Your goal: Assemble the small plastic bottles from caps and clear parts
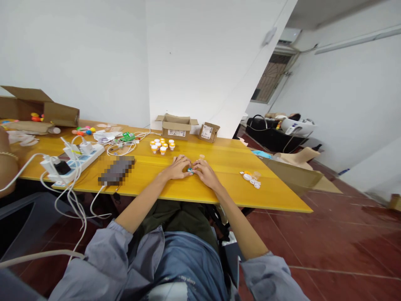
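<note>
My left hand (179, 168) and my right hand (204, 171) meet low over the yellow table (225, 156). Between their fingertips is a small blue-green piece (190, 170), pinched from both sides; it is too small to name. A small clear plastic cup (202, 156) stands just beyond my right hand. Farther back, to the left of my hands, several small cups with orange bands and white lids (163, 149) stand in a cluster. To the right lie several white lids or cup parts (247, 177), with a clear cup (257, 174) beside them.
An open cardboard box (176, 128) and a smaller box (209, 132) stand by the wall. A power strip (78, 163) with tangled white cables and a dark blurred device (116, 170) are on the left. Another person's arm (8, 163) shows at the far left edge.
</note>
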`<action>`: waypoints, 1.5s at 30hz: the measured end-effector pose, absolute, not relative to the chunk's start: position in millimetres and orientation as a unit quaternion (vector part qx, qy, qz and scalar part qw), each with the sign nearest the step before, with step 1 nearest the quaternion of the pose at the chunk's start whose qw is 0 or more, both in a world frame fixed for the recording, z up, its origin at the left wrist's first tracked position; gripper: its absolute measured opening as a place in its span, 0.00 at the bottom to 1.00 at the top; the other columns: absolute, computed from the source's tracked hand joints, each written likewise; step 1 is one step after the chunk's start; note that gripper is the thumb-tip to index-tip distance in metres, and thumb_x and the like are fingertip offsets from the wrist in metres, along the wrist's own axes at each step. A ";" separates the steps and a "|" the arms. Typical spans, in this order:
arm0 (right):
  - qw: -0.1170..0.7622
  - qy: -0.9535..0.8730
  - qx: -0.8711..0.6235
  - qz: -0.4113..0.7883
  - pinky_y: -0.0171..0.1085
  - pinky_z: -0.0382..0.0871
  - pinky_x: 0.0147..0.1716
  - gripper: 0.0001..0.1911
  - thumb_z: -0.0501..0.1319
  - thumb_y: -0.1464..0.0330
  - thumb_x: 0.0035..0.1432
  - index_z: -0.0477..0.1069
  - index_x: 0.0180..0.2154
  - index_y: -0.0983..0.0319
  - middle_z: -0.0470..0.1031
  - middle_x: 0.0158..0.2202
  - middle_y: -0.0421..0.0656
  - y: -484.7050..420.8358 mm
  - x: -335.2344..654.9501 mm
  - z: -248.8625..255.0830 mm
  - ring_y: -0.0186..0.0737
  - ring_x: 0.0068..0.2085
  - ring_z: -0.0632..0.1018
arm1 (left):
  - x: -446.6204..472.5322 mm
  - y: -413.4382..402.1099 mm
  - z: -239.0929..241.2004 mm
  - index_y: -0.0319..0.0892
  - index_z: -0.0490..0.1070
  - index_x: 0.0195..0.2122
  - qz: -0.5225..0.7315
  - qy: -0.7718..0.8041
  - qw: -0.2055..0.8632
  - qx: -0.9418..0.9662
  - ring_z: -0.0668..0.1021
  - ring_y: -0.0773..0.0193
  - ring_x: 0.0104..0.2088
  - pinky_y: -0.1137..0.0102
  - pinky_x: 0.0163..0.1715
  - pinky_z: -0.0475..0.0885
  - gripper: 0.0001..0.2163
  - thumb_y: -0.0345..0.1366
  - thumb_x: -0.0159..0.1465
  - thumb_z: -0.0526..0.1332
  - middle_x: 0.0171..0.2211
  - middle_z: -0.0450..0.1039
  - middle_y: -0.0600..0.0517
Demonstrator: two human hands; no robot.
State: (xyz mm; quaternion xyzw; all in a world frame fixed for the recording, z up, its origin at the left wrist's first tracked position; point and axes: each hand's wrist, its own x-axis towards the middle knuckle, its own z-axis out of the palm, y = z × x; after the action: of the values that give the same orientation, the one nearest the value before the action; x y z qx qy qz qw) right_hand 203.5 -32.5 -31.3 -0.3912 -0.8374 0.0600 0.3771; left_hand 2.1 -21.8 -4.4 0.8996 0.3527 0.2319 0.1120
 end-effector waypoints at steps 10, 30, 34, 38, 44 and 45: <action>0.374 -0.835 -0.397 0.067 0.48 0.68 0.52 0.08 0.59 0.70 0.63 0.76 0.33 0.56 0.76 0.43 0.45 -33.3 203.7 -31.2 0.45 0.48 0.74 | 2.0 -22.0 -3.6 0.47 0.72 0.40 0.230 0.357 0.116 0.898 0.65 0.49 0.55 0.51 0.57 0.59 0.10 0.46 0.64 0.61 0.51 0.71 0.49; 0.397 -0.807 -0.437 0.014 0.49 0.69 0.52 0.09 0.56 0.68 0.64 0.75 0.34 0.55 0.77 0.42 0.45 -34.7 202.5 -32.4 0.47 0.47 0.75 | 2.2 -20.4 -6.1 0.48 0.72 0.42 0.228 0.362 0.116 0.896 0.65 0.49 0.56 0.51 0.56 0.59 0.11 0.47 0.63 0.62 0.51 0.71 0.48; 0.419 -0.763 -0.492 -0.006 0.49 0.70 0.51 0.09 0.55 0.69 0.64 0.74 0.36 0.56 0.77 0.42 0.47 -29.4 209.2 -35.6 0.48 0.46 0.76 | 2.4 -19.7 -7.1 0.48 0.72 0.42 0.231 0.365 0.116 0.895 0.65 0.49 0.56 0.51 0.57 0.59 0.11 0.46 0.62 0.63 0.51 0.71 0.48; 0.419 -0.742 -0.524 -0.015 0.48 0.71 0.48 0.10 0.55 0.70 0.63 0.75 0.38 0.55 0.77 0.41 0.46 -24.1 215.0 -41.4 0.49 0.44 0.76 | 2.8 -19.4 -7.3 0.47 0.72 0.42 0.232 0.369 0.115 0.892 0.64 0.49 0.56 0.51 0.57 0.59 0.11 0.45 0.62 0.63 0.51 0.71 0.48; 0.404 -0.745 -0.530 -0.026 0.47 0.71 0.46 0.09 0.57 0.70 0.61 0.76 0.37 0.55 0.76 0.40 0.47 -25.7 210.5 -45.0 0.48 0.43 0.75 | 3.0 -20.7 -5.6 0.47 0.71 0.41 0.235 0.376 0.115 0.889 0.64 0.48 0.56 0.51 0.56 0.59 0.10 0.45 0.62 0.63 0.50 0.71 0.48; 0.398 -0.746 -0.533 -0.025 0.47 0.71 0.46 0.08 0.58 0.70 0.60 0.76 0.36 0.55 0.76 0.40 0.47 -26.6 209.4 -44.5 0.48 0.43 0.75 | 3.1 -21.1 -5.1 0.47 0.71 0.41 0.235 0.376 0.115 0.889 0.64 0.49 0.56 0.51 0.56 0.59 0.10 0.45 0.63 0.63 0.49 0.71 0.48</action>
State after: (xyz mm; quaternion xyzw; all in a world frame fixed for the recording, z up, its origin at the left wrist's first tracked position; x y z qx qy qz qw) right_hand 209.4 -26.6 -44.5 -0.5328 -0.7464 -0.0251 0.3980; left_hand 3.1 -21.1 -5.1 0.8889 0.3760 0.2354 0.1147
